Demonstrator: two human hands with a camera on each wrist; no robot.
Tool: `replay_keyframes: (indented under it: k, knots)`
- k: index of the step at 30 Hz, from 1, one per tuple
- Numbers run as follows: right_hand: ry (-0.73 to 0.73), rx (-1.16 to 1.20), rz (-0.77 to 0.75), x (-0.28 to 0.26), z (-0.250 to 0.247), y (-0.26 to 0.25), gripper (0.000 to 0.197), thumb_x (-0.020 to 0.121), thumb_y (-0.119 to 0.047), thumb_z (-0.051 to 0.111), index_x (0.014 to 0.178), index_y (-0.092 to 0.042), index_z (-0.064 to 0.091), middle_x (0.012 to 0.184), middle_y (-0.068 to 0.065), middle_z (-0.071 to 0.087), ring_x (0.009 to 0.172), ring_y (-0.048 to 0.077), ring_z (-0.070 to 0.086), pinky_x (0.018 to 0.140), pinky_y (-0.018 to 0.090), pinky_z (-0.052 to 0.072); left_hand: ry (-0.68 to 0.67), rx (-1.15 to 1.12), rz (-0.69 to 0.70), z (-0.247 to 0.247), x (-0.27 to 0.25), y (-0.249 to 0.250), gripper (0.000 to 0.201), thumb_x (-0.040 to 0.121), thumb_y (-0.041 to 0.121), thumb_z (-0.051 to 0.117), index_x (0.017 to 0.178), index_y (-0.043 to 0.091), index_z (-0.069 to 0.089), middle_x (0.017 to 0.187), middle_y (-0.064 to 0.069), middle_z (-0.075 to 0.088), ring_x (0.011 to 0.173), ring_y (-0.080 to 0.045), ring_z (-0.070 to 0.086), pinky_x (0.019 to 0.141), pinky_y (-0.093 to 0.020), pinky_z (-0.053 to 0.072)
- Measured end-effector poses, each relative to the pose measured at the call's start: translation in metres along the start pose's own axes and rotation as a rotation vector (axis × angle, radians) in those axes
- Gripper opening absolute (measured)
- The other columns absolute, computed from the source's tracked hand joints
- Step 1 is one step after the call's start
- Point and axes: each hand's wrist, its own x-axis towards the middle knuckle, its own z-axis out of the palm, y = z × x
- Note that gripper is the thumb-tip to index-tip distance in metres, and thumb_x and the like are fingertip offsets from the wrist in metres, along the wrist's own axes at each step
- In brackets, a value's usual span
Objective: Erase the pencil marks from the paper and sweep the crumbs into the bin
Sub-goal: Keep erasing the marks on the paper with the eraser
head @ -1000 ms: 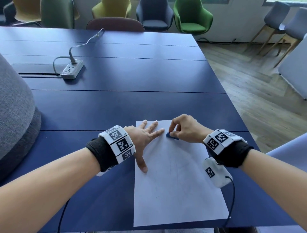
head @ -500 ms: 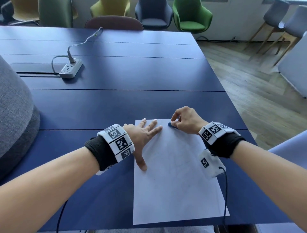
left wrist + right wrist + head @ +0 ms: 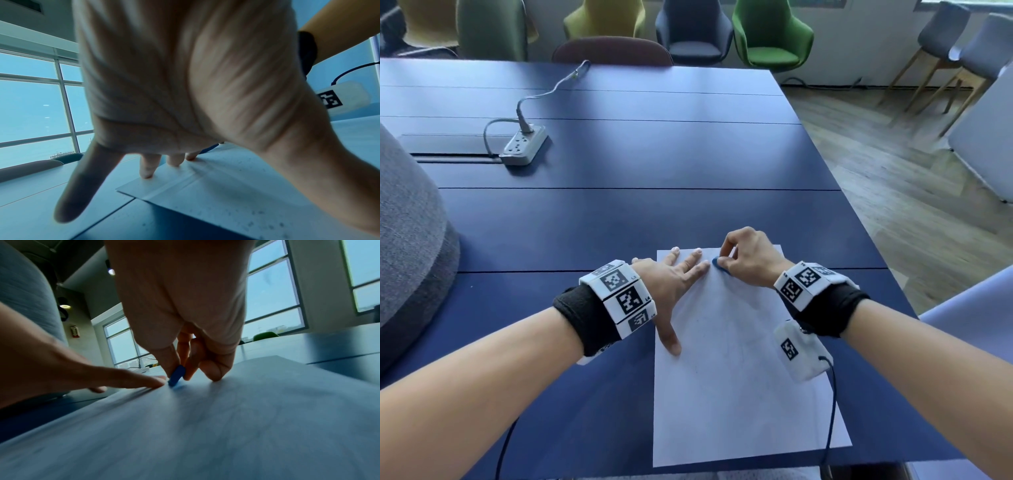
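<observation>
Blue eraser, head view: a small blue eraser (image 3: 719, 265) is pinched in the right hand (image 3: 751, 262) near the far edge of the paper (image 3: 739, 394); its lower tip meets the sheet just beside the left forefinger
Paper, head view: a white sheet lies on the dark blue table (image 3: 619, 212), its near edge close to the table's near edge; faint pencil lines show near its middle, too faint to tell their shape
Left hand, head view: the left hand (image 3: 671, 284) lies spread and flat, fingers straight, over the sheet's far left corner; thumb pointing back along the left edge; it grasps nothing
Surroundings, head view: a grey power strip (image 3: 525, 145) with a cable sits well away on the far left of the table; a green chair (image 3: 770, 34) stands beyond it
Left wrist view: the palm fills the frame; fingertips (image 3: 147, 172) press on the paper's corner; dark specks lie scattered on the near part of the sheet and table
Right wrist view: thumb and fingers of the right hand clench the eraser (image 3: 176, 374), tilted, its lower end on the paper; the left forefinger (image 3: 144, 382) lies flat just beside it; the foreground is blurred
</observation>
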Motion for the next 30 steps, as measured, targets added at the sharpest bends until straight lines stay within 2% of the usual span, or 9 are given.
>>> replay_keyframes:
  k: [4,6,8,12,15,17,22,27,30]
  knots:
    - [0.051,0.011,0.069,0.007,-0.009,0.004,0.010,0.083,-0.025,0.069,0.079,-0.016,0.067,0.088,0.000,0.063,0.087,0.018,0.062,0.078,0.030,0.053,0.002,0.001,0.005,0.001,-0.001,0.000,0.155,0.046,0.069,0.085,0.151,0.031,-0.022,0.157,0.013,-0.029,0.148,-0.022,-0.020,0.105,-0.066,0.031]
    - [0.012,-0.001,0.016,0.002,-0.007,0.003,0.011,0.084,-0.024,0.069,0.082,-0.014,0.068,0.084,-0.002,0.059,0.085,0.018,0.061,0.067,0.017,0.048,0.007,-0.004,0.007,0.002,-0.001,0.000,0.154,0.046,0.068,0.085,0.151,0.032,-0.022,0.158,0.013,-0.029,0.148,-0.023,-0.020,0.105,-0.066,0.031]
    - [-0.052,-0.048,-0.041,-0.006,-0.006,0.001,0.012,0.085,-0.025,0.068,0.085,-0.013,0.069,0.081,-0.004,0.057,0.079,0.014,0.057,0.052,0.006,0.036,0.011,-0.005,0.013,0.002,0.000,0.000,0.153,0.046,0.067,0.085,0.150,0.034,-0.023,0.158,0.011,-0.028,0.148,-0.025,-0.019,0.105,-0.068,0.030]
    - [0.019,0.000,-0.036,-0.012,-0.009,0.011,0.009,0.083,-0.023,0.069,0.079,-0.015,0.068,0.074,-0.005,0.058,0.071,0.014,0.057,0.068,0.026,0.047,-0.005,-0.004,0.020,0.001,0.001,-0.001,0.151,0.048,0.066,0.086,0.147,0.042,-0.025,0.158,0.009,-0.029,0.147,-0.027,-0.021,0.104,-0.070,0.027]
    - [-0.124,-0.001,-0.107,-0.031,-0.002,0.008,0.007,0.082,-0.019,0.071,0.077,-0.014,0.069,0.064,-0.007,0.058,0.057,0.004,0.053,0.059,0.020,0.041,-0.012,-0.005,0.014,0.002,0.001,-0.001,0.150,0.048,0.066,0.085,0.147,0.043,-0.025,0.158,0.009,-0.030,0.147,-0.026,-0.021,0.105,-0.072,0.024]
    - [-0.235,-0.019,-0.137,-0.040,-0.001,0.003,0.009,0.082,-0.018,0.071,0.074,-0.019,0.068,0.060,-0.008,0.055,0.054,0.005,0.051,0.055,0.017,0.039,-0.019,0.000,0.010,0.002,0.000,0.000,0.150,0.049,0.066,0.085,0.147,0.042,-0.026,0.157,0.009,-0.031,0.147,-0.026,-0.022,0.105,-0.072,0.022]
    - [-0.081,-0.015,-0.068,-0.027,-0.008,0.005,0.005,0.083,-0.019,0.069,0.082,-0.015,0.070,0.067,-0.008,0.056,0.062,0.005,0.053,0.064,0.022,0.043,-0.035,-0.025,0.017,0.001,-0.001,-0.001,0.149,0.049,0.066,0.085,0.145,0.044,-0.027,0.156,0.012,-0.032,0.146,-0.024,-0.024,0.105,-0.074,0.018]
    - [-0.363,-0.046,-0.134,-0.052,-0.002,0.003,0.007,0.082,-0.017,0.070,0.077,-0.023,0.070,0.064,-0.008,0.056,0.056,0.006,0.050,0.053,0.017,0.039,-0.039,-0.012,0.010,0.000,-0.001,0.000,0.149,0.050,0.066,0.085,0.145,0.044,-0.028,0.156,0.012,-0.034,0.146,-0.024,-0.025,0.107,-0.071,0.021]
    - [-0.177,-0.026,-0.124,-0.042,-0.001,0.004,0.005,0.083,-0.015,0.069,0.080,-0.019,0.070,0.065,-0.010,0.054,0.059,0.005,0.050,0.060,0.022,0.040,-0.043,-0.031,0.016,0.000,-0.002,-0.001,0.148,0.050,0.066,0.085,0.145,0.045,-0.027,0.155,0.013,-0.035,0.145,-0.023,-0.027,0.107,-0.067,0.027]
